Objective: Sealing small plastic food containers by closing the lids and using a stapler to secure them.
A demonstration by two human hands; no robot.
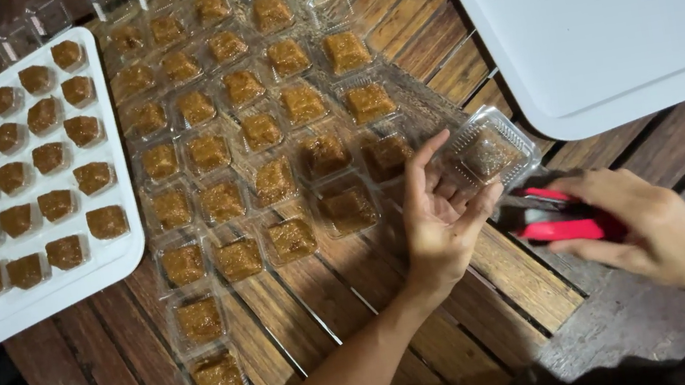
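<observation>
Clear plastic clamshell box (488, 150), square and shallow, with one brown square sweet inside, raised above the slatted wooden bench (390, 25) near its right-hand part. The left hand (444, 218) grasps it: the box rests on the upturned fingers (422, 174), which curl round its near-left corner, so the box lies up and to the right of the palm, its far-right corner tilted away from the person. The right hand (651, 229) is clenched round a red stapler (561, 220), whose long axis runs roughly left to right with the nose pointing left, toward the box. The nose sits just beside and below the box's lower-right edge; whether it touches the plastic cannot be told, since that spot is blurred. Of the two hands the left is in contact with the box, while the right reaches it only through the stapler. Left of the hands, rows of like boxes, each with a brown sweet (278, 242), lie on the bench. Further left stands a white tray (54, 300) carrying unboxed brown sweets in rows. At upper right a large white board or lid (631, 18) overlaps the bench edge. A few empty clear boxes (50, 15) lie at the top left.
</observation>
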